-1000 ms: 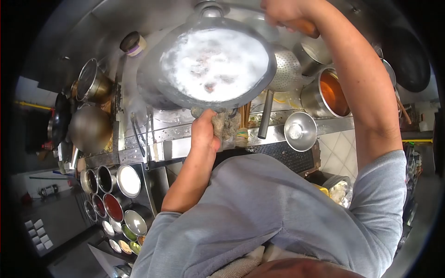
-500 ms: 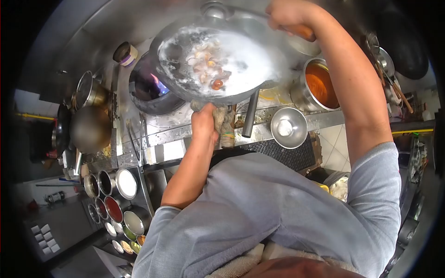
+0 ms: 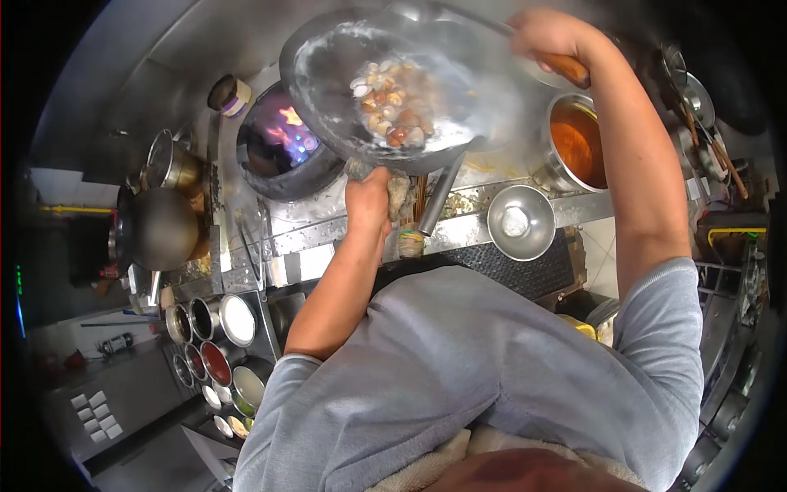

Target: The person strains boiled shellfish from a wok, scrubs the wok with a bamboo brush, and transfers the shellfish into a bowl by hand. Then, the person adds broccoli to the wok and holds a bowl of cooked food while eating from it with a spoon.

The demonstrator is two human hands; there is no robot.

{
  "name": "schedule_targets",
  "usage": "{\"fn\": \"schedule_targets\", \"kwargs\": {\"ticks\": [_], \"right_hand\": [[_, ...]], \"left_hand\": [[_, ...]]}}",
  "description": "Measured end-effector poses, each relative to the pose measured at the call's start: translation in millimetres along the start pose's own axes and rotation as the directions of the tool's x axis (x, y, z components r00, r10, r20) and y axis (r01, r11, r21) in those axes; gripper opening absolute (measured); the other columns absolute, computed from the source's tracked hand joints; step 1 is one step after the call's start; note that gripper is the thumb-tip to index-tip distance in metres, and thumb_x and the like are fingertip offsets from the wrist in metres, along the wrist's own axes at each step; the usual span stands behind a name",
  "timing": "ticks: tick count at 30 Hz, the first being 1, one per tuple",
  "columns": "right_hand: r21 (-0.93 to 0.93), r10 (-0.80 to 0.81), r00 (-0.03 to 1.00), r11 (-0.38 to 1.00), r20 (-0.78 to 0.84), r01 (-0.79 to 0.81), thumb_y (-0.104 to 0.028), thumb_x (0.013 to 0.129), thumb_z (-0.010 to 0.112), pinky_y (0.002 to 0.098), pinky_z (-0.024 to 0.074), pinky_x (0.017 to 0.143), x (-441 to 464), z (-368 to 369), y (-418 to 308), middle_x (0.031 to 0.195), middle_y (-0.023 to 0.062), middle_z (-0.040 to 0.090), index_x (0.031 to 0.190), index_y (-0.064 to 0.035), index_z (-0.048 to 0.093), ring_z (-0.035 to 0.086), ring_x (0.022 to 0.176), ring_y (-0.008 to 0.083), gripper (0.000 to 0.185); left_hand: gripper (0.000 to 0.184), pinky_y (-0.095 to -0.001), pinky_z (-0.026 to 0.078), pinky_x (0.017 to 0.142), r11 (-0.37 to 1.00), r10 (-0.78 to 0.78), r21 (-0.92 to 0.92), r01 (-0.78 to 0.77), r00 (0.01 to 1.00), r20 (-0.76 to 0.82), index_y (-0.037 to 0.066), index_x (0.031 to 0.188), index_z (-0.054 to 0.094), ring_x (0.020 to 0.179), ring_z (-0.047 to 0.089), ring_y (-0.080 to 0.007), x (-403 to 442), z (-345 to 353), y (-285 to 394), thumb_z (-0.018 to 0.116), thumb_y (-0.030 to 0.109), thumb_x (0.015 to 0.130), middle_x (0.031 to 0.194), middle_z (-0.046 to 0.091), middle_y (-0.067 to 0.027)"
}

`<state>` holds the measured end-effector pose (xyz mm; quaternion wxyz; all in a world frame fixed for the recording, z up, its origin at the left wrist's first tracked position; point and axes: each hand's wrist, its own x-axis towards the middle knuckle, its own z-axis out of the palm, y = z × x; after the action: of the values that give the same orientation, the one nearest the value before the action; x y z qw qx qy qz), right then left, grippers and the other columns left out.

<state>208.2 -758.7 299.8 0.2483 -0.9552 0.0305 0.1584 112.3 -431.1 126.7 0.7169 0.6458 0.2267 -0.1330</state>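
My left hand (image 3: 366, 198) is closed on the near side of a large dark wok (image 3: 328, 107), with a folded cloth (image 3: 398, 195) in its grip. The wok is tilted down to the right, off the burner. Inside lie shell-like food pieces that look like clams (image 3: 392, 102), and foamy white liquid (image 3: 459, 131) gathers at the lower right side under steam. My right hand (image 3: 553, 37) is closed round the wooden handle of a ladle (image 3: 566, 70). Its metal shaft runs left over the far rim, and steam blurs its head.
Flames burn in the round burner (image 3: 288, 135) left of the wok. At right stand a pot of orange-red liquid (image 3: 576, 139) and a metal bowl (image 3: 521, 221). Several seasoning containers (image 3: 238, 320) sit at lower left. A labelled jar (image 3: 230, 96) stands behind the burner.
The wok has tipped further, and most of the white liquid has left it, baring the clam-like pieces. My right hand has moved right with the ladle. More flame shows in the burner.
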Motion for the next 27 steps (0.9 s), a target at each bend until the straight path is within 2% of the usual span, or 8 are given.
{"fn": "schedule_targets", "kwargs": {"ticks": [1,5,8,13,19,22,25,27], "right_hand": [[0.03,-0.063,0.998,0.998,-0.026,0.064,-0.013,0.076,0.059,0.0354,0.0464,0.046,0.6,2.4,7.8,0.065,0.009,0.059,0.09,0.0022,0.061,0.058,0.048,0.0192,0.02],[0.22,-0.011,0.998,0.975,-0.066,0.025,-0.011,0.075,0.059,0.0326,0.0432,0.043,-8.5,7.0,24.7,0.062,0.0055,0.054,0.084,0.0002,0.057,0.052,0.044,0.0156,0.014],[0.265,-0.006,0.998,0.964,-0.061,0.022,-0.01,0.075,0.059,0.0323,0.0433,0.043,-9.7,5.8,40.9,0.062,0.0056,0.055,0.085,0.0003,0.058,0.052,0.044,0.0156,0.015],[0.34,0.037,0.987,0.94,-0.155,0.018,-0.012,0.076,0.059,0.0328,0.0453,0.046,-15.0,19.7,63.8,0.065,0.0069,0.057,0.094,0.0024,0.06,0.055,0.049,0.017,0.023],[0.181,-0.034,0.966,0.98,-0.256,0.082,-0.02,0.081,0.06,0.0347,0.049,0.053,-20.3,24.2,86.3,0.075,0.007,0.061,0.125,0.0024,0.06,0.06,0.059,0.0179,0.049],[0.323,0.007,0.931,0.939,-0.364,0.119,-0.018,0.082,0.059,0.0314,0.0464,0.049,-48.3,35.0,80.2,0.073,0.0059,0.06,0.123,0.0019,0.06,0.056,0.054,0.015,0.045],[0.219,0.045,0.908,0.974,-0.417,0.052,-0.017,0.081,0.067,0.0391,0.0531,0.072,-54.0,37.7,98.0,0.097,0.0164,0.071,0.122,0.0027,0.065,0.066,0.086,0.0269,0.046],[0.363,0.041,0.923,0.925,-0.382,0.11,-0.015,0.081,0.064,0.0344,0.0483,0.063,-64.5,46.0,105.8,0.087,0.0114,0.065,0.118,0.0022,0.063,0.059,0.072,0.0208,0.04]], "left_hand": [[0.02,-0.0355,0.045,0.049,1.0,0.025,0.011,-0.025,1.0,-0.015,-0.007,0.092,0.065,0.063,0.062,-0.0202,0.6,3.3,0.9,0.061,0.008,0.081,0.081,0.063,-0.0099],[0.021,-0.0352,0.049,0.059,0.966,0.253,-0.045,-0.253,0.967,-0.002,-0.007,0.096,0.063,0.071,0.061,-0.0189,24.9,9.5,-17.9,0.062,0.006,0.08,0.085,0.064,-0.0087],[0.04,-0.0295,0.048,0.087,0.963,0.259,-0.081,-0.256,0.965,0.028,-0.009,0.117,0.056,0.097,0.062,-0.0175,21.4,18.2,-10.0,0.062,0.001,0.079,0.109,0.066,-0.0127],[0.047,-0.0336,0.047,0.093,0.877,0.455,0.176,-0.447,0.891,-0.005,-0.01,0.121,0.052,0.103,0.063,-0.0243,38.3,23.1,-17.3,0.064,0.006,0.079,0.116,0.065,-0.0173],[0.047,-0.0395,0.047,0.096,0.711,0.611,0.418,-0.565,0.791,0.031,-0.011,0.119,0.052,0.104,0.064,-0.0368,28.1,35.6,-4.9,0.065,0.011,0.08,0.112,0.066,-0.0259],[0.046,-0.0424,0.047,0.094,0.632,0.655,0.489,-0.602,0.752,0.079,-0.01,0.117,0.051,0.102,0.064,-0.0409,32.5,32.4,-2.7,0.066,0.012,0.08,0.107,0.066,-0.0284],[0.043,-0.0442,0.047,0.092,0.589,0.683,0.505,-0.631,0.722,0.106,-0.009,0.114,0.05,0.099,0.063,-0.0435,22.0,35.5,4.7,0.066,0.011,0.079,0.104,0.066,-0.0291],[0.042,-0.0433,0.048,0.091,0.558,0.705,0.519,-0.648,0.7,0.117,-0.009,0.114,0.051,0.097,0.063,-0.0413,17.2,34.2,4.9,0.066,0.011,0.079,0.103,0.066,-0.0272]]}}
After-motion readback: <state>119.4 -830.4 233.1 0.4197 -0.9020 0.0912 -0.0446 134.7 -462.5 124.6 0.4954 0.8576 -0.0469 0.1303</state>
